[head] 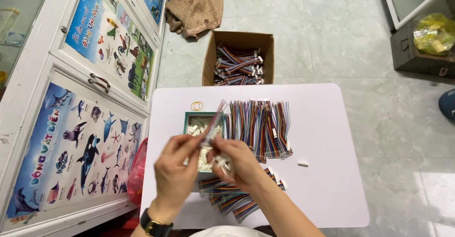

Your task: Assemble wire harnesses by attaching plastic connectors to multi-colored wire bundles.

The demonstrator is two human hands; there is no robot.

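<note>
Left hand [175, 163] pinches a wire strip [214, 123] over the box [189, 118]; right hand [237, 159] clamps white connectors [222, 162] — a loose grip could drop them off the desk [322, 189].

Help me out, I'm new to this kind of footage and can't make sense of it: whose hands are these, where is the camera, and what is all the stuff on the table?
The picture comes from a camera worn on a person's head, looking down at their own two bare hands. There is no machine. The left hand, with a wristwatch, and the right hand together hold a thin bundle of coloured wires, blurred by motion. They work over a small white table. On it lie a teal box of small white connectors, a row of rainbow ribbon cables, another pile of cables near the person, two rubber bands and one loose white connector. On the floor beyond stands a cardboard box of more cables.
</note>
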